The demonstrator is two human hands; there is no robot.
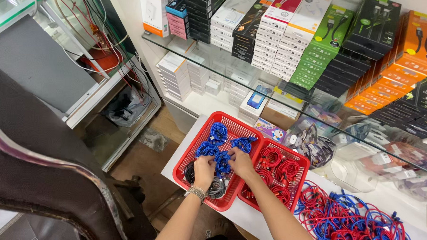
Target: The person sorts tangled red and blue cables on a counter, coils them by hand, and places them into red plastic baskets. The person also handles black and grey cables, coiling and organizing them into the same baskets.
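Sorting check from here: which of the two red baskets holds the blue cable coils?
The left red basket, under both hands; it holds blue coils plus a few grey ones. The right red basket holds only red coils.

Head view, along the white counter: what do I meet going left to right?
Red basket of blue cable coils → left hand → right hand → red basket of red cable coils → loose pile of red and blue cables.

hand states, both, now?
Left hand: closed on a blue cable coil in the left red basket.
Right hand: gripping the same coil.
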